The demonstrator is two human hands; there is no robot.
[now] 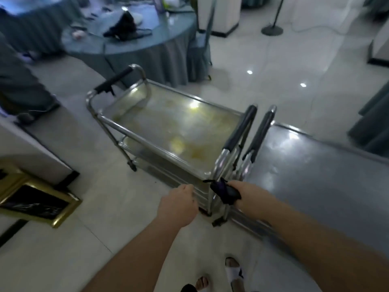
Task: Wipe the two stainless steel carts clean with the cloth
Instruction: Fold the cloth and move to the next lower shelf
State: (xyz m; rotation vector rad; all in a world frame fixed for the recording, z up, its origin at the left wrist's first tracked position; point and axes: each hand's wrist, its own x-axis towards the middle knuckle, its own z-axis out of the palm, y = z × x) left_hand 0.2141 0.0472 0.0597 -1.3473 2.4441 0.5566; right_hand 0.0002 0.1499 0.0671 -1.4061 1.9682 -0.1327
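Two stainless steel carts stand end to end, their black-gripped handles side by side. The left cart [130, 131] has a top tray with yellowish stains and lower shelves. The right cart [315, 165] shows a dull grey top. My right hand [250, 194] is shut on a dark cloth [224, 192], which it presses against the upright posts where the two carts meet. My left hand [179, 203] is at the near corner of the left cart with its fingers curled. Whether they grip the shelf edge is hidden.
A round table [147, 39] with a grey-blue skirt and a dark bag stands behind the left cart. A gold-framed panel [42, 203] lies on the tiled floor at left. A person's leg [19, 81] is at far left. A stand's base [272, 30] is at the back.
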